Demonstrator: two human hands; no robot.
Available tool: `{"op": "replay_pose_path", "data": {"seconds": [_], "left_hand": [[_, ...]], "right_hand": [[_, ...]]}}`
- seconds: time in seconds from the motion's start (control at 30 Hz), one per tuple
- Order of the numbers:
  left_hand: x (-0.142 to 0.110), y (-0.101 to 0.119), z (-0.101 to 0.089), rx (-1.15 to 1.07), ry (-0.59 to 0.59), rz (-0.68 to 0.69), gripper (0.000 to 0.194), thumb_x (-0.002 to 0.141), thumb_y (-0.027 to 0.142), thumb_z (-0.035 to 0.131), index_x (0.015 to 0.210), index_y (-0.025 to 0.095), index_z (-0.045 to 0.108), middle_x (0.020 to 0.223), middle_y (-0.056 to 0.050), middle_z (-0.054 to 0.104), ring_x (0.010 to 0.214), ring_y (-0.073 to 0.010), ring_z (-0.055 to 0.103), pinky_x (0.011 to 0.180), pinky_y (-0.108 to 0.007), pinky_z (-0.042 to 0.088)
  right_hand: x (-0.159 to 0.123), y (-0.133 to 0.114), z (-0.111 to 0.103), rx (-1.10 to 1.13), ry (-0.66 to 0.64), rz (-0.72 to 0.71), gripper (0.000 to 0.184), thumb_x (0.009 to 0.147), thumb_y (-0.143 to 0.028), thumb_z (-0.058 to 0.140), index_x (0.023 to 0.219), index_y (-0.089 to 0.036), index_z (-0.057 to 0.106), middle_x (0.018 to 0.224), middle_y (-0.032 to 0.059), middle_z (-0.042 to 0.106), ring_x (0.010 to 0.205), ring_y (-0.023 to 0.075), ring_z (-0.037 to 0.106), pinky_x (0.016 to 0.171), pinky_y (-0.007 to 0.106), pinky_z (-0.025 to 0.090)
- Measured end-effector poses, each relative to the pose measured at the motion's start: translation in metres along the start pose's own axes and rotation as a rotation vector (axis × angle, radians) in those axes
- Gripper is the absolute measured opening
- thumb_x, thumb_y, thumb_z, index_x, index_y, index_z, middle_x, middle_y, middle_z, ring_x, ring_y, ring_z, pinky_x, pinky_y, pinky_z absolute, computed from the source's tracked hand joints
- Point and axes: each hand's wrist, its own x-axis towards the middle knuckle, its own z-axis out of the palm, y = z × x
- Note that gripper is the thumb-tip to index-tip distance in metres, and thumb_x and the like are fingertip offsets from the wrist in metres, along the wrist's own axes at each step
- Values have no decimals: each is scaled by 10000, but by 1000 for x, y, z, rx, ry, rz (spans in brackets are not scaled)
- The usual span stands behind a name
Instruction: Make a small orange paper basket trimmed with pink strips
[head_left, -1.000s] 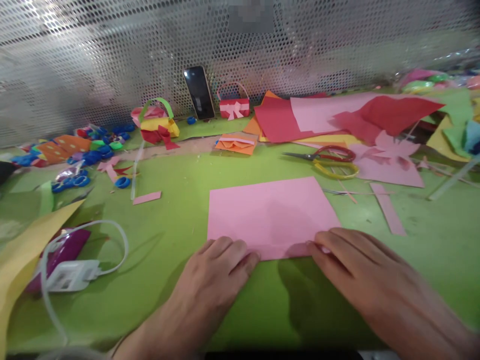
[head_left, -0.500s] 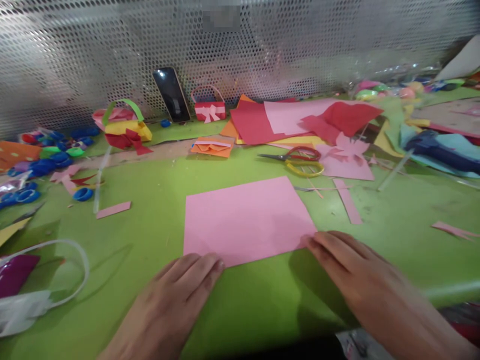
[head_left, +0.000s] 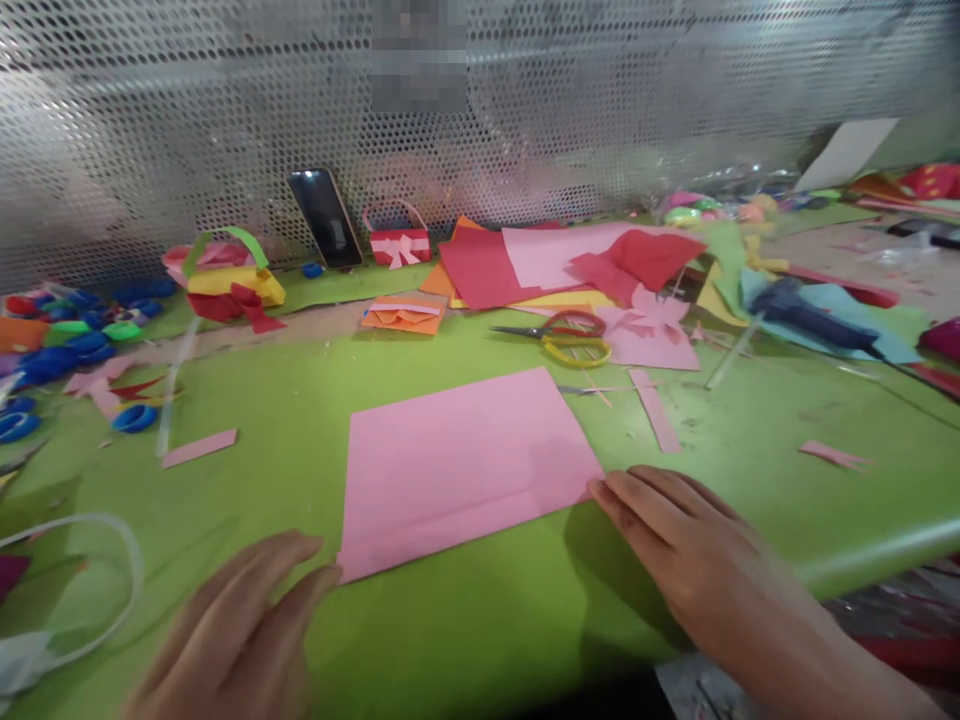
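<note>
A sheet of pink paper point(head_left: 465, 460) lies on the green table in front of me. Along its near edge runs a narrow band, marked off by a crease or fold line. At the paper's near right corner, my right hand point(head_left: 660, 530) has its fingertips closed on the edge, the thumb partly hidden. By the near left corner is my left hand point(head_left: 247, 610), slightly blurred, fingers apart; one fingertip is at or just beside the corner, and I see nothing held in it. Scissors point(head_left: 570, 337) with red and yellow handles lie beyond the paper.
Pink paper strips point(head_left: 654, 410) lie to the right, near a dark glue gun point(head_left: 814, 318). Coloured sheets point(head_left: 487, 265), a small red paper basket point(head_left: 401, 248) and a phone point(head_left: 328, 218) stand towards the mesh wall. A white cable point(head_left: 135, 570) curves at left.
My left hand has slid left from the near edge to the near left corner, its fingers now apart. The right hand stays at its corner. The view has shifted slightly.
</note>
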Motion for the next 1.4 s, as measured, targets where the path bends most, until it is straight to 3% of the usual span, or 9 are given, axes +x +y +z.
{"op": "replay_pose_path", "data": {"seconds": [0.1, 0.23, 0.33, 0.47, 0.57, 0.73, 0.9, 1.13, 1.4], "left_hand": [[30, 29, 20, 1, 32, 18, 468, 919, 296, 443, 1385, 254, 437, 1256, -55, 624, 1104, -243, 610, 930, -382, 505], [52, 59, 43, 18, -24, 184, 645, 946, 538, 335, 1463, 152, 325, 1319, -96, 601, 1186, -259, 569, 908, -360, 508], [47, 56, 46, 67, -46, 255, 668, 945, 532, 346, 1481, 138, 286, 1323, -86, 602, 1185, -241, 574, 902, -327, 506], [27, 37, 40, 159, -50, 219, 664, 949, 515, 327, 1469, 104, 313, 1357, -100, 571, 1203, -260, 562, 930, -338, 484], [15, 30, 38, 140, -65, 194, 628, 953, 474, 331, 1467, 114, 320, 1416, -85, 513, 1279, -250, 494, 1040, -334, 408], [14, 31, 39, 94, -79, 159, 633, 941, 483, 358, 1464, 128, 331, 1431, -90, 494, 1291, -261, 482, 1053, -354, 408], [23, 34, 34, 98, -37, 167, 637, 950, 483, 342, 1473, 122, 306, 1390, -95, 538, 1244, -259, 526, 1008, -358, 439], [28, 42, 27, 106, -78, 116, 613, 956, 482, 339, 1472, 153, 304, 1372, -94, 556, 1199, -255, 573, 950, -389, 501], [26, 46, 22, 82, -94, 170, 632, 940, 491, 371, 1491, 202, 257, 1360, -78, 569, 1174, -263, 596, 919, -396, 535]], "right_hand": [[0, -3, 0, 40, -6, 37, 426, 935, -50, 297, 922, -96, 720, 851, 121, 714, 780, 210, 641, 666, 336, 590], [2, 8, 2, 239, -44, 95, 435, 890, -12, 300, 1012, -135, 699, 890, 98, 703, 798, 192, 639, 672, 315, 568], [8, 34, 11, 305, -93, 150, 438, 850, 14, 337, 1108, -117, 665, 920, 99, 669, 814, 179, 618, 687, 290, 538], [23, 68, 32, 67, -213, 196, 467, 814, 17, 394, 1150, -164, 663, 916, 104, 590, 851, 216, 554, 683, 312, 480], [33, 76, 42, 12, -243, 200, 429, 856, -27, 369, 1145, -143, 665, 884, 124, 559, 811, 238, 516, 625, 321, 438], [21, 68, 33, -4, -246, 195, 410, 895, -58, 313, 1021, -95, 701, 894, 144, 545, 843, 257, 515, 654, 350, 453], [7, 59, 24, 7, -179, 219, 434, 878, -41, 339, 1180, -115, 643, 1095, 176, 557, 1010, 294, 523, 793, 422, 493], [-8, 52, 21, -8, -179, 156, 338, 937, -295, 475, 1162, -124, 661, 1407, 175, 461, 1351, 353, 327, 1014, 520, 406], [-75, 28, -9, -11, -106, 59, 671, 906, -596, 417, 1272, -53, 562, 1411, 178, 487, 1330, 359, 377, 939, 517, 484]]}}
